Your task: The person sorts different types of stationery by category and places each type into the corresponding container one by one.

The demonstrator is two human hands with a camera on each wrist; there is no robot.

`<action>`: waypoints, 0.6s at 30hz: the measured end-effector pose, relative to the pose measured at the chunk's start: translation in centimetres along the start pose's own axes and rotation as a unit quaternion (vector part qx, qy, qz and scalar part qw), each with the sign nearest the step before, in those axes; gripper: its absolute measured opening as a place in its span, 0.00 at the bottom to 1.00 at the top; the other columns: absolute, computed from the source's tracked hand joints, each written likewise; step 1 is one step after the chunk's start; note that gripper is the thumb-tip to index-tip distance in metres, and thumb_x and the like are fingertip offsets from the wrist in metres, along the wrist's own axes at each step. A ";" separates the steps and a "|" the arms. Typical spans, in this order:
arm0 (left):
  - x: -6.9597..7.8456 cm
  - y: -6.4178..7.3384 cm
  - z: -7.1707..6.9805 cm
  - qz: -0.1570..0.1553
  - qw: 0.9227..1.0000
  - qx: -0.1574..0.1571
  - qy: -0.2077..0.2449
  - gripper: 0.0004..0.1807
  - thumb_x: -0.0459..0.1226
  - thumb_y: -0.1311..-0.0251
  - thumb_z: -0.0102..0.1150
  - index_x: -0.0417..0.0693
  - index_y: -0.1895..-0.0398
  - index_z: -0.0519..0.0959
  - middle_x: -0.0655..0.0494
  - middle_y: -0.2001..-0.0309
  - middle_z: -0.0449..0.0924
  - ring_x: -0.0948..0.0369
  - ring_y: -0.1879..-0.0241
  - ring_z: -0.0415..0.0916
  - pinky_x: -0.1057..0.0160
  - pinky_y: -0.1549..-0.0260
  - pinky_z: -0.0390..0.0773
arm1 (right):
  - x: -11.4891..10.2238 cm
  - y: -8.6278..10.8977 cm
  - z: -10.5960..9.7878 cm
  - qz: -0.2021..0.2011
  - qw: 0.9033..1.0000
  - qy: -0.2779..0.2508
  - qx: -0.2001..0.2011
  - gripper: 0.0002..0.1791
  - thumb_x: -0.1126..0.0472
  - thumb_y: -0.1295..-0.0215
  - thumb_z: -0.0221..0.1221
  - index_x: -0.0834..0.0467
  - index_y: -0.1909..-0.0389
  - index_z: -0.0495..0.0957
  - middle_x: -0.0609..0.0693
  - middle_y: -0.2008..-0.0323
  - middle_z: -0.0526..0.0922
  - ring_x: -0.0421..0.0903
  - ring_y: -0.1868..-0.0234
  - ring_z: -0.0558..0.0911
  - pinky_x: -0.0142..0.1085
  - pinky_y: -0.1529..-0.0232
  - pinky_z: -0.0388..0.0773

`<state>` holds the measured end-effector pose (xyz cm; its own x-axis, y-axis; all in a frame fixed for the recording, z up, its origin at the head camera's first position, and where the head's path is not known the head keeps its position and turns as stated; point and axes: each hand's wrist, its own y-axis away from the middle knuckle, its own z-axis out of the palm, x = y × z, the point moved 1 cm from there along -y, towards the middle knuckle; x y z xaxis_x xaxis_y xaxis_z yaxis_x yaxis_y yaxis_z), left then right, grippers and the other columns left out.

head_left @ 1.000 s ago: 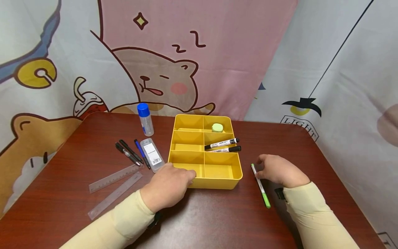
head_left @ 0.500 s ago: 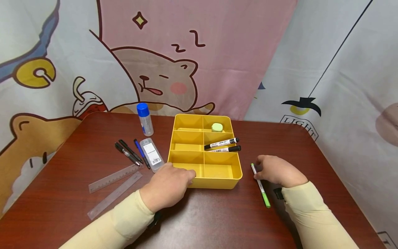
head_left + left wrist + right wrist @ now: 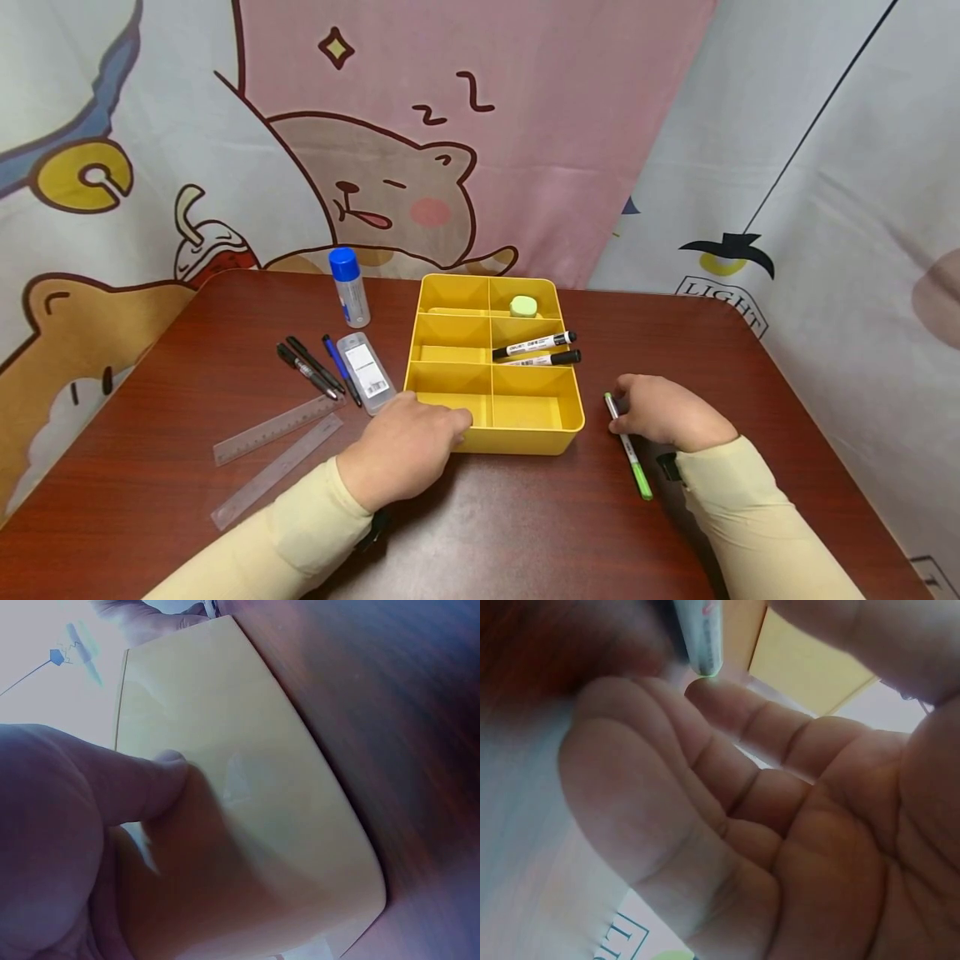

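Note:
A yellow six-compartment organizer box (image 3: 517, 442) sits mid-table. My left hand (image 3: 405, 446) grips its near-left corner; in the left wrist view the thumb (image 3: 142, 784) lies along the outer wall, and the fingertips are hidden in the head view. To the right of the box, a green-and-white marker (image 3: 628, 450) lies slanted on the table. My right hand (image 3: 671, 408) is over its far end, thumb right at the barrel. In the right wrist view the fingers (image 3: 637, 772) are loosely bent and the marker's end (image 3: 707, 660) is at one fingertip, not enclosed by them.
Two black-capped markers (image 3: 536, 344) and a pale green block (image 3: 522, 307) are in the box's right compartments. Left of it are a blue-capped glue stick (image 3: 350, 287), a clear case (image 3: 366, 372), a blue pen (image 3: 341, 367), black pens (image 3: 311, 367) and two clear rulers (image 3: 277, 471).
My right hand has shifted very slightly left and nearer. The left hand stays on the box, and the marker keeps its place on the table.

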<state>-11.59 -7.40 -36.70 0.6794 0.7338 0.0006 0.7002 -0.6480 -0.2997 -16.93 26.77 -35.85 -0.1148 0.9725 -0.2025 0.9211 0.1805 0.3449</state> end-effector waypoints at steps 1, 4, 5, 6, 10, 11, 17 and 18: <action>0.0 0.0 0.0 0.000 1.000 0.000 -0.001 0.19 0.41 0.39 0.69 0.59 0.80 0.67 0.67 0.85 0.61 0.69 0.85 0.60 0.64 0.78 0.55 | 0.0 0.0 0.0 0.000 1.000 0.001 0.001 0.31 0.56 0.41 0.74 0.69 0.42 0.77 0.56 0.60 0.86 0.49 0.65 0.80 0.49 0.57 0.83; 0.0 0.0 0.0 0.000 1.000 0.000 0.000 0.19 0.41 0.39 0.69 0.60 0.80 0.67 0.67 0.85 0.61 0.69 0.85 0.61 0.64 0.78 0.55 | 0.0 -0.1 0.1 0.002 1.000 0.003 0.001 0.31 0.56 0.41 0.74 0.69 0.42 0.76 0.56 0.60 0.85 0.49 0.64 0.80 0.49 0.57 0.83; 0.0 0.0 0.0 0.000 1.000 -0.001 0.000 0.19 0.41 0.39 0.69 0.60 0.80 0.67 0.68 0.85 0.61 0.69 0.85 0.61 0.64 0.78 0.56 | 0.0 -0.1 0.1 0.004 1.000 0.003 0.001 0.32 0.56 0.41 0.74 0.69 0.41 0.76 0.56 0.60 0.85 0.50 0.64 0.80 0.49 0.57 0.83; 0.0 0.0 0.0 -0.001 1.000 -0.002 0.000 0.19 0.41 0.39 0.68 0.60 0.80 0.67 0.67 0.85 0.61 0.69 0.85 0.61 0.64 0.78 0.56 | 0.0 -0.1 0.1 0.005 1.000 0.003 0.001 0.32 0.56 0.41 0.74 0.69 0.41 0.76 0.57 0.59 0.85 0.50 0.64 0.80 0.49 0.56 0.83; 0.0 0.0 0.0 -0.002 1.000 -0.007 0.000 0.19 0.41 0.39 0.68 0.60 0.80 0.67 0.67 0.85 0.61 0.69 0.85 0.61 0.64 0.78 0.56 | -0.1 -0.1 0.1 0.008 1.000 0.001 0.000 0.34 0.57 0.41 0.74 0.70 0.39 0.75 0.58 0.57 0.85 0.51 0.63 0.80 0.50 0.55 0.83; 0.0 0.0 0.0 -0.002 1.000 -0.007 0.000 0.19 0.41 0.39 0.68 0.60 0.80 0.67 0.67 0.85 0.60 0.69 0.85 0.62 0.64 0.78 0.56 | -0.1 -0.1 0.1 0.009 1.000 0.000 0.001 0.34 0.57 0.41 0.74 0.70 0.39 0.75 0.58 0.57 0.85 0.51 0.62 0.80 0.50 0.55 0.83; 0.0 0.0 0.0 0.000 1.000 -0.006 0.001 0.18 0.41 0.38 0.68 0.59 0.79 0.67 0.67 0.85 0.61 0.69 0.85 0.63 0.64 0.77 0.56 | -0.2 -0.1 0.1 0.011 1.000 0.003 0.002 0.39 0.57 0.42 0.74 0.72 0.35 0.72 0.62 0.53 0.85 0.53 0.60 0.81 0.52 0.52 0.83; 0.0 0.0 0.0 0.000 1.000 -0.006 0.002 0.18 0.41 0.38 0.68 0.59 0.79 0.67 0.67 0.85 0.61 0.69 0.85 0.63 0.64 0.77 0.56 | -0.2 -0.1 0.1 0.011 1.000 0.004 0.001 0.39 0.57 0.41 0.74 0.72 0.34 0.71 0.63 0.52 0.85 0.53 0.59 0.81 0.52 0.52 0.83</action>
<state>-11.54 -7.42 -36.69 0.6802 0.7330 0.0049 0.7029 -0.6504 -0.2880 -16.99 26.50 -35.96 -0.0965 0.9775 -0.1875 0.9242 0.1580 0.3477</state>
